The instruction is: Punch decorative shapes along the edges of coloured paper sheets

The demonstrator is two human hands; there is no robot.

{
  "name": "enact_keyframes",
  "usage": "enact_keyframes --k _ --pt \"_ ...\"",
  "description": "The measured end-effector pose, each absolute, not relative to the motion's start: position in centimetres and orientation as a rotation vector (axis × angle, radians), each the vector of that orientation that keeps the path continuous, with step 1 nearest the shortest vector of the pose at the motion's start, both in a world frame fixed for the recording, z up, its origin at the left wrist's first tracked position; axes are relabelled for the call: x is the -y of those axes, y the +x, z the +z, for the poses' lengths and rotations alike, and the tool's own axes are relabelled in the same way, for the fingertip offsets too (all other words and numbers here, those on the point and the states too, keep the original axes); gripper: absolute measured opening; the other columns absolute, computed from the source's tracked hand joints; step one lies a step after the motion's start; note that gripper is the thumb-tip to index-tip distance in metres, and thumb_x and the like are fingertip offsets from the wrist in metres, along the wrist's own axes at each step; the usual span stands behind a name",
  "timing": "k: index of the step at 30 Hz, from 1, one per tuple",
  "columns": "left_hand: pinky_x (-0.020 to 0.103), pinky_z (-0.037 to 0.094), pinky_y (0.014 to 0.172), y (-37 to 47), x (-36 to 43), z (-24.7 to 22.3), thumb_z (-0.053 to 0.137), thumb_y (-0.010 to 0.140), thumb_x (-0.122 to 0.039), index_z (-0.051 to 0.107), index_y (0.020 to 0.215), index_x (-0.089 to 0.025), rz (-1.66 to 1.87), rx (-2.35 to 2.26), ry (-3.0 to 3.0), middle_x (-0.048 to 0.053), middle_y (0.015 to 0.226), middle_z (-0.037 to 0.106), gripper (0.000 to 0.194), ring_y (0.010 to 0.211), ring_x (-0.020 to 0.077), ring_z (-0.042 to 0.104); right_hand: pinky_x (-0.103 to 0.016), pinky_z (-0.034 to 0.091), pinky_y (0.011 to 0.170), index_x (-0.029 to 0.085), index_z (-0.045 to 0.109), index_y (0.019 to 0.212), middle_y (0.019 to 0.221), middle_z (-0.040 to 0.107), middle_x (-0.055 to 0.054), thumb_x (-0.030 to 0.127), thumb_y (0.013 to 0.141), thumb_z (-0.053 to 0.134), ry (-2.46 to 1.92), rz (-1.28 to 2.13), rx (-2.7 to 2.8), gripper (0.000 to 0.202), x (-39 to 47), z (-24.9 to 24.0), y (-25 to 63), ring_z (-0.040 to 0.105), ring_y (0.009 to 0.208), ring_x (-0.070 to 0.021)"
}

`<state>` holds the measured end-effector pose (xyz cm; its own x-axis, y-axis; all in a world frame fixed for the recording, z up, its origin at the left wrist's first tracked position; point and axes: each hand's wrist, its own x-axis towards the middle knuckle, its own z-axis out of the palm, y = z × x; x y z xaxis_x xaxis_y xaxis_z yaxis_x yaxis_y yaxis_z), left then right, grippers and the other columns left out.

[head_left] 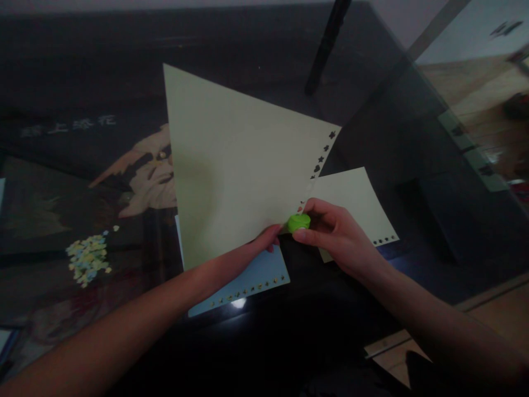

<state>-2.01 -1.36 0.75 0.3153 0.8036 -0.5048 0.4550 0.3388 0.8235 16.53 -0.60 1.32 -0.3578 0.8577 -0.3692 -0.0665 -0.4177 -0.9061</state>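
Note:
My right hand [326, 229] grips a small green punch [298, 223] between thumb and fingers, at the lower right corner of a large pale sheet [239, 160]. Several shaped holes, a star and a heart among them, run down the sheet's right edge. My left hand [270, 238] pinches the bottom edge of that sheet close to the punch. Below the sheet lies a blue sheet [252, 275] with a row of holes along its lower edge. A second pale sheet [355, 201], also holed along an edge, rests behind my right hand.
A pile of small paper cutouts [88, 259] lies on the dark glossy table [248, 38] at the left. A black bar [328, 47] stands at the back. Two small pale pieces with dark shapes show at the right edge.

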Motion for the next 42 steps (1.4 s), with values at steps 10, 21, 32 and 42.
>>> enact_keyframes --k 10,21,32,42 --pt "0.032 0.045 0.092 -2.4 1.8 0.3 0.044 0.082 -0.046 0.059 0.059 -0.023 0.462 -1.384 1.491 0.002 0.066 0.07 0.036 0.068 0.0176 0.064 -0.022 0.045 0.066 0.019 0.059 0.082 0.075 0.062 0.004 0.018 0.066 0.078 -1.133 1.797 1.122 0.025 0.6 0.5 16.6 0.057 0.069 -0.0087" --pt "0.035 0.04 0.099 -2.7 1.6 0.1 0.04 0.088 -0.041 0.062 0.054 -0.023 0.496 -1.399 1.691 -0.001 0.067 0.07 0.044 0.073 0.017 0.064 -0.03 0.05 0.078 0.021 0.061 0.087 0.081 0.065 0.002 0.023 0.065 0.079 -1.186 1.813 1.12 0.029 0.6 1.1 16.4 0.063 0.075 -0.013" --pt "0.034 0.042 0.096 -3.0 1.4 -0.1 0.039 0.09 -0.042 0.063 0.053 -0.024 0.517 -1.419 1.632 -0.001 0.061 0.067 0.047 0.066 0.0164 0.062 -0.032 0.052 0.082 0.023 0.065 0.093 0.085 0.07 0.001 0.024 0.063 0.08 -1.274 1.784 1.108 0.034 0.6 1.1 16.7 0.066 0.08 -0.014" --pt "0.033 0.047 0.089 -2.8 1.4 0.2 0.039 0.09 -0.044 0.062 0.054 -0.023 0.535 -1.424 1.516 0.0 0.061 0.067 0.048 0.064 0.0155 0.063 -0.032 0.052 0.082 0.023 0.067 0.104 0.093 0.071 -0.002 0.029 0.074 0.074 -1.275 1.74 1.242 0.031 0.1 1.5 17.7 0.066 0.078 -0.013"
